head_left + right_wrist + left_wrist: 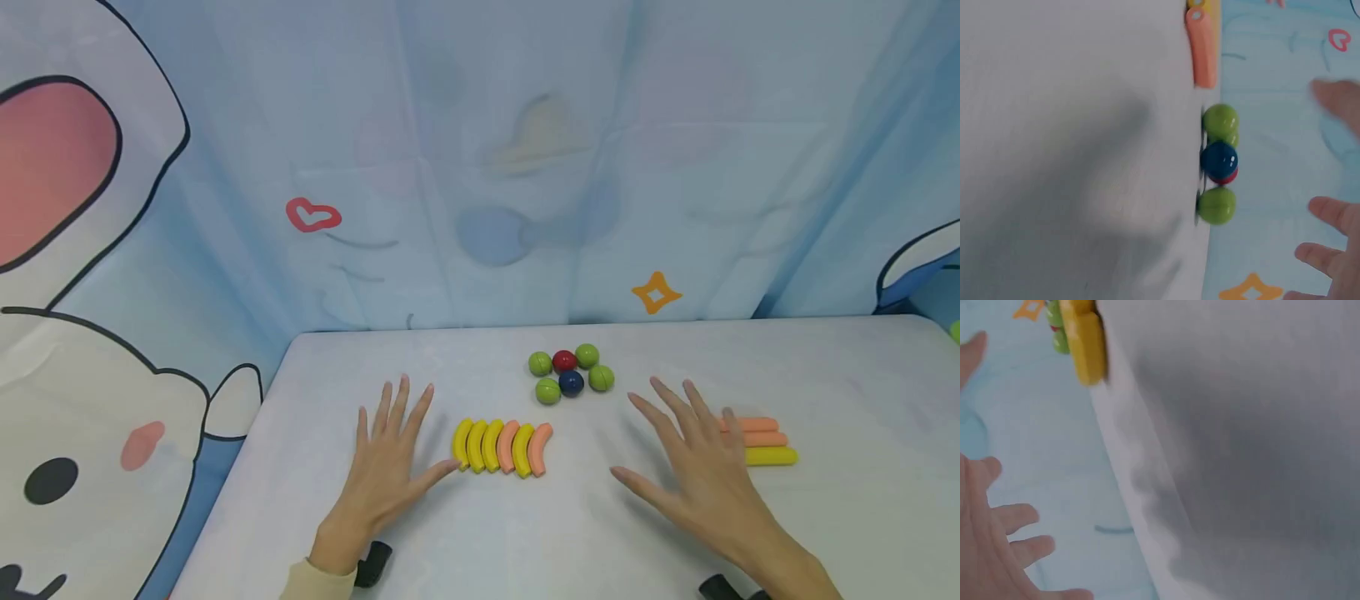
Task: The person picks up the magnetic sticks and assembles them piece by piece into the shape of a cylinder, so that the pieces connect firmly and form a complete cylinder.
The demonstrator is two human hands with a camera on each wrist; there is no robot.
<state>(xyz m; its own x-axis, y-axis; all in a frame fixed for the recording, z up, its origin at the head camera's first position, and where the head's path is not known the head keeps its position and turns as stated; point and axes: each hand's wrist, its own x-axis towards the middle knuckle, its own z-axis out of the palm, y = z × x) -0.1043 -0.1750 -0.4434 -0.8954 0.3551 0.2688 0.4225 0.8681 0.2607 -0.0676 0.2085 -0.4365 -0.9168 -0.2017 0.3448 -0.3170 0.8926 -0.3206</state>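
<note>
A row of curved pieces is lying at the middle of the tabletop. A cluster of balls is sitting behind it, slightly to the right. Three straight sticks are lying well to the right. A curtain is hanging behind everything.

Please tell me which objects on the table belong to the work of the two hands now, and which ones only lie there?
In the work:
left hand, open, thumb tip beside the row
row of curved pieces, four yellow, two orange
right hand, open, partly over the sticks
straight sticks, two orange, one yellow

Only lying there:
cluster of balls, four green, one red, one dark blue
</note>
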